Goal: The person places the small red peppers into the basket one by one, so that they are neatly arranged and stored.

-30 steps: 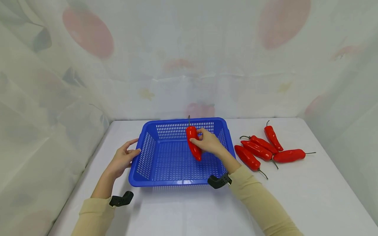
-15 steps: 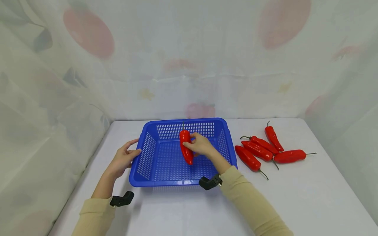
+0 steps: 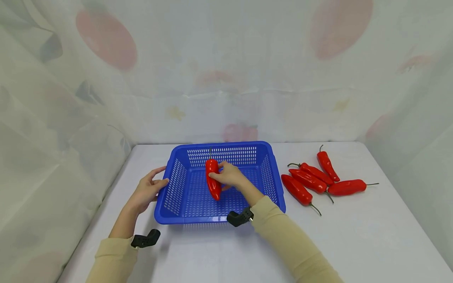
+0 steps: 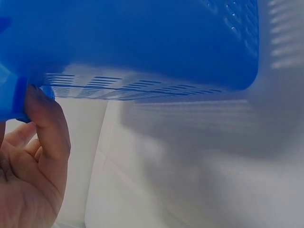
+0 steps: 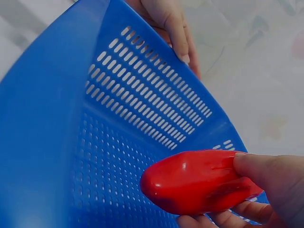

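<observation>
White table [image 3: 354, 239], patterned curtain [image 3: 255, 59] behind. The left hand [image 3: 146, 191] grips one blue basket [image 3: 209, 219] by its nine-o'clock rim; the right hand [image 3: 231, 176] pinches one red pepper [image 3: 212, 177], stem toward twelve, over the basket's floor. Five loose peppers [image 3: 308, 181] lie at three o'clock.

Near corners of the worktop [image 3: 219, 255] cut off below, head view; my sleeves [image 3: 113, 259] too. My left fingers [image 4: 54, 128]: some tips lost behind the rim of the basket [image 4: 156, 42], which runs off the top edge. My right fingers [image 5: 232, 217]: partly hidden behind the held pepper [image 5: 190, 183]; its stem out of sight, right wrist view. Toward the worktop's right edge, a rear pepper [image 3: 315, 171] partly covered by its neighbour [image 3: 307, 181].
</observation>
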`<state>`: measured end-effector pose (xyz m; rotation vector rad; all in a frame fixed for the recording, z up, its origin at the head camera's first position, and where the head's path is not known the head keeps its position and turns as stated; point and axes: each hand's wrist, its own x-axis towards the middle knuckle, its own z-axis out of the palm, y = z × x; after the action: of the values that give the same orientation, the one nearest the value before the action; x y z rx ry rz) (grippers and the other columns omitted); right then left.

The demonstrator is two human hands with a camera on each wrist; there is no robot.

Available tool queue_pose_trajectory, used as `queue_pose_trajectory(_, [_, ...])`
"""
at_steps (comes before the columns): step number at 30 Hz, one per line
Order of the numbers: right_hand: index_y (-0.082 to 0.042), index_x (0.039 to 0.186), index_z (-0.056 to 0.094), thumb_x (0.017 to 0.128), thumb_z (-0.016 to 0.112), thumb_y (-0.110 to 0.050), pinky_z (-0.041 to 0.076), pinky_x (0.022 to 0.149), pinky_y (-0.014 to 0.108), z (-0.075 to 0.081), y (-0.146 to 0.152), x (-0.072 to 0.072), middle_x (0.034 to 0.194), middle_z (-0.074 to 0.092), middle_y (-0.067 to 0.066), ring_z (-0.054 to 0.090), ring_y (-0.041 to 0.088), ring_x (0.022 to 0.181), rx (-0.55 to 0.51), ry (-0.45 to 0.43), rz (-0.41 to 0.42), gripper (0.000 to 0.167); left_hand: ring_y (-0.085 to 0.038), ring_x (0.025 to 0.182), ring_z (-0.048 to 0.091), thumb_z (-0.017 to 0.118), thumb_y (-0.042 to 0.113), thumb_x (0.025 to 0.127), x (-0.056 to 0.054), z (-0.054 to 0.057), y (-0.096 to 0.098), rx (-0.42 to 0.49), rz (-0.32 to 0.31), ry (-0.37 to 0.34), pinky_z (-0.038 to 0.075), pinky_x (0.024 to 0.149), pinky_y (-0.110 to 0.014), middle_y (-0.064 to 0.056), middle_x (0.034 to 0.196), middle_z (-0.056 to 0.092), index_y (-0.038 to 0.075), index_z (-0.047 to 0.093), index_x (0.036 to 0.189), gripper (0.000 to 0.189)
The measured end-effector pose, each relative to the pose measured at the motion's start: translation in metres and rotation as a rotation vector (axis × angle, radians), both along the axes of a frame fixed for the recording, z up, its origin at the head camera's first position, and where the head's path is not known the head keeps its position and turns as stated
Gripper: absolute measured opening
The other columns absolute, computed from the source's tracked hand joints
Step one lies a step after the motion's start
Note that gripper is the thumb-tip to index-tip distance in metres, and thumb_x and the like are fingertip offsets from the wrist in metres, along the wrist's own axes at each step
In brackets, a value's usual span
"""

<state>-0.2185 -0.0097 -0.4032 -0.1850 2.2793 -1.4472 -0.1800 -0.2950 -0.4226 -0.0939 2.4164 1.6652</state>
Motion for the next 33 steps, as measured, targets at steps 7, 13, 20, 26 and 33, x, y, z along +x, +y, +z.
queue_pose_trajectory(7, [0.005,0.126,0.043,0.087,0.063,-0.025,0.055,0.069,0.046,-0.003,-0.012,0.000,0.107,0.059,0.020,0.065,0.028,0.078,0.006,-0.024,0.006,0.052,-0.025,0.082,0.068,0.054,0.030,0.093,0.000,0.001,0.000,0.013,0.002,-0.012,0.056,0.069,-0.044,-0.025,0.113,0.059,0.018,0.022,0.146,0.063])
queue_pose_trajectory(13, [0.006,0.125,0.045,0.087,0.063,-0.027,0.056,0.069,0.044,-0.003,-0.020,0.002,0.107,0.062,0.021,0.067,0.028,0.078,0.030,-0.034,0.020,0.053,-0.025,0.083,0.068,0.055,0.030,0.093,0.000,0.001,0.000,0.021,-0.006,-0.012,0.056,0.069,-0.044,-0.026,0.114,0.059,0.018,0.021,0.146,0.064])
queue_pose_trajectory(20, [0.006,0.126,0.044,0.087,0.063,-0.025,0.055,0.071,0.045,-0.004,-0.028,0.003,0.109,0.060,0.022,0.067,0.031,0.081,0.027,-0.068,0.029,0.054,-0.026,0.083,0.068,0.054,0.029,0.093,-0.001,0.001,0.000,0.027,-0.009,-0.011,0.056,0.068,-0.044,-0.026,0.113,0.059,0.018,0.022,0.146,0.063])
queue_pose_trajectory(26, [0.007,0.124,0.045,0.087,0.063,-0.024,0.055,0.072,0.045,-0.006,-0.035,0.003,0.108,0.060,0.020,0.066,0.032,0.085,0.019,-0.097,0.038,0.052,-0.024,0.081,0.068,0.054,0.027,0.093,-0.001,0.002,0.000,0.035,-0.007,-0.011,0.056,0.068,-0.044,-0.023,0.110,0.061,0.017,0.022,0.146,0.063])
queue_pose_trajectory(33, [0.006,0.117,0.049,0.086,0.064,-0.020,0.055,0.074,0.044,-0.011,-0.045,0.002,0.103,0.061,0.019,0.065,0.034,0.087,-0.011,-0.159,0.032,0.043,-0.025,0.081,0.068,0.054,0.027,0.093,-0.001,0.002,0.000,0.028,-0.009,-0.006,0.056,0.068,-0.044,-0.025,0.110,0.061,0.016,0.022,0.146,0.063])
